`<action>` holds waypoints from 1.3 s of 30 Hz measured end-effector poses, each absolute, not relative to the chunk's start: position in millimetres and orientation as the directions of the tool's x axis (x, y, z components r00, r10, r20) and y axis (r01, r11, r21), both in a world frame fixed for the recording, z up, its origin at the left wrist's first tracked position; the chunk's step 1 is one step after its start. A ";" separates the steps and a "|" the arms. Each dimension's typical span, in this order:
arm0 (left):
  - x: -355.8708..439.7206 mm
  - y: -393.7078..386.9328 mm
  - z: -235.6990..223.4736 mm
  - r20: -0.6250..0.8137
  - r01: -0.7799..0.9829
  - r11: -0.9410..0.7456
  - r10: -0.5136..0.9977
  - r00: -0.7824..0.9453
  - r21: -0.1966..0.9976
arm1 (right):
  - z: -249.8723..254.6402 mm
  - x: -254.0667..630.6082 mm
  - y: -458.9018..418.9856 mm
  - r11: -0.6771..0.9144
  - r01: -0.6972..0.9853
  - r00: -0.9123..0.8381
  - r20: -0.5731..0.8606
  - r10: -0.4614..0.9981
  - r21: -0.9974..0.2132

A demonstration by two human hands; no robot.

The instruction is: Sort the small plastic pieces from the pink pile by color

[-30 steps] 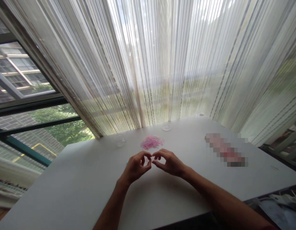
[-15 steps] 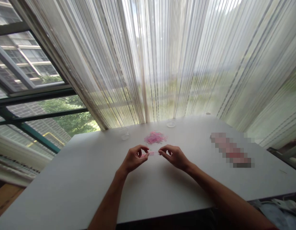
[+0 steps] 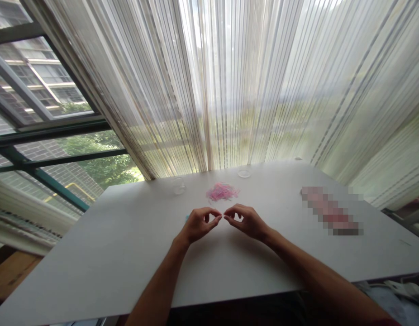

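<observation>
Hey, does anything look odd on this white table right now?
Yes: a long pinkish patch on the right of the white table is pixelated, so whatever lies there can't be made out.

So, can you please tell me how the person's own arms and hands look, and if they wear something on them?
The left hand and right hand are bare, without gloves, and no ring, watch or bracelet shows. The right forearm is also bare and slim. Only a red sleeve edge appears, at the bottom of the view, near the right arm.
</observation>
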State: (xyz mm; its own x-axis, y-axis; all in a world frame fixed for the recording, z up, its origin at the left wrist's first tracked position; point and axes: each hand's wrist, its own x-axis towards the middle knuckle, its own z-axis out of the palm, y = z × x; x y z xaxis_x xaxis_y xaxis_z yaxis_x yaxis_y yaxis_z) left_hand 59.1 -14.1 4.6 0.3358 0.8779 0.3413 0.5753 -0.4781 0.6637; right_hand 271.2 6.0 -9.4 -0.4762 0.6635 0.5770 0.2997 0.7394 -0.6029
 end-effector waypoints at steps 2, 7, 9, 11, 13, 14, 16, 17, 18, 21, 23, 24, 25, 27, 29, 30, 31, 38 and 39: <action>58.6 -14.5 5.4 0.345 0.569 -0.484 0.874 0.342 0.665 | -8.1 271.7 5.3 0.739 0.298 -0.475 0.578 0.664 -0.604; 56.9 -14.8 6.8 0.340 0.587 -0.484 0.875 0.345 0.649 | -7.9 271.3 4.4 0.739 0.282 -0.465 0.586 0.664 -0.612; 55.6 -14.8 7.3 0.343 0.599 -0.483 0.875 0.341 0.638 | -8.9 270.8 4.8 0.737 0.278 -0.464 0.585 0.665 -0.617; 54.5 -14.9 7.9 0.346 0.606 -0.484 0.875 0.338 0.631 | -9.9 270.7 5.5 0.734 0.279 -0.465 0.582 0.667 -0.619; 54.0 -15.1 8.5 0.345 0.610 -0.482 0.876 0.336 0.629 | -10.3 271.0 6.0 0.735 0.279 -0.468 0.581 0.666 -0.618; 54.1 -15.4 8.8 0.343 0.611 -0.480 0.877 0.335 0.630 | -10.2 271.2 6.2 0.736 0.278 -0.469 0.582 0.665 -0.617; 54.7 -16.1 9.1 0.340 0.610 -0.477 0.879 0.335 0.632 | -9.8 271.9 6.0 0.736 0.276 -0.470 0.581 0.664 -0.618; 55.1 -16.5 9.3 0.337 0.610 -0.476 0.879 0.337 0.633 | -9.6 272.1 5.7 0.735 0.275 -0.472 0.579 0.665 -0.619; 55.4 -16.9 9.5 0.334 0.611 -0.475 0.880 0.339 0.633 | -9.5 272.3 5.5 0.734 0.276 -0.474 0.577 0.666 -0.621; 54.4 -17.3 11.1 0.321 0.617 -0.472 0.881 0.347 0.629 | -9.8 272.5 5.3 0.730 0.286 -0.482 0.566 0.669 -0.620; 51.3 -16.4 12.7 0.325 0.628 -0.485 0.875 0.360 0.609 | -10.2 273.4 7.0 0.736 0.305 -0.489 0.564 0.665 -0.604; 49.0 -15.6 13.4 0.330 0.641 -0.492 0.870 0.366 0.588 | -10.3 274.6 8.7 0.738 0.320 -0.489 0.564 0.666 -0.594; 46.4 -14.7 13.8 0.334 0.661 -0.497 0.868 0.369 0.562 | -10.2 276.4 10.9 0.738 0.340 -0.481 0.566 0.669 -0.583; 41.1 -12.4 13.7 0.333 0.711 -0.489 0.871 0.362 0.506 | -10.1 282.2 17.2 0.718 0.394 -0.435 0.572 0.696 -0.574; 36.8 -10.2 12.2 0.318 0.754 -0.465 0.882 0.348 0.464 | -10.5 289.9 25.0 0.683 0.444 -0.360 0.583 0.728 -0.579; 35.4 -9.2 11.0 0.309 0.767 -0.456 0.886 0.345 0.451 | -11.3 294.0 29.1 0.663 0.465 -0.321 0.585 0.744 -0.587; 34.4 -8.4 9.6 0.301 0.776 -0.450 0.889 0.344 0.442 | -12.4 297.8 33.1 0.645 0.481 -0.290 0.586 0.756 -0.594; 35.2 -4.7 2.4 0.260 0.809 -0.421 0.904 0.339 0.411 | -21.3 305.6 47.1 0.557 0.527 -0.170 0.562 0.809 -0.642; 35.5 -4.4 1.9 0.257 0.812 -0.418 0.906 0.337 0.408 | -21.6 304.6 47.0 0.553 0.528 -0.173 0.555 0.813 -0.645</action>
